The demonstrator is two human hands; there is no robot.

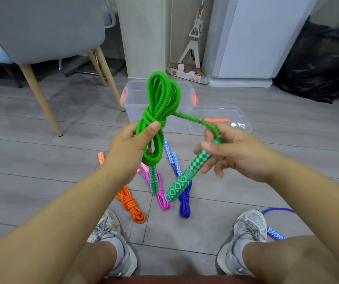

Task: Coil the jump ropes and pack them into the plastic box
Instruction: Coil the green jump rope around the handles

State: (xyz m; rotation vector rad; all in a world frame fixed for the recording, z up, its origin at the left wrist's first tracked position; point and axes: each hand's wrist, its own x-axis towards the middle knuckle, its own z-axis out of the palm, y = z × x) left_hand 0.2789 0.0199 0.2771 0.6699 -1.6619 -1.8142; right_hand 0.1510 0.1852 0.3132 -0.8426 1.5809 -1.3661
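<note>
Green rope [160,99] is being held up between both hands, above the floor [41,160] and in front of the box [135,103]. The left hand [127,152] is gripping the coiled bundle at its wrapped waist, with fingers curling round it and the thumb pressing on the front. Loops are standing up above the fist and hanging below it, and the hanging handle [153,181] is dangling underneath. The right hand [236,152] is pinching the held handle [185,177] near its top between thumb and fingers (the remaining fingers are spreading loosely). A short run of rope is arching from there back to the bundle.

The box, clear with orange latches, is standing open on the floor, and the coil is hiding part of its inside. The lid [221,117] is lying just beside it on the right, with a small white sticker too small to read. Print on a carton [186,75] by the far wall is too blurred to read.

Below the hands, an orange rope [131,203], a pink rope [162,197] and a blue rope [185,203] are lying coiled on the floor.
</note>
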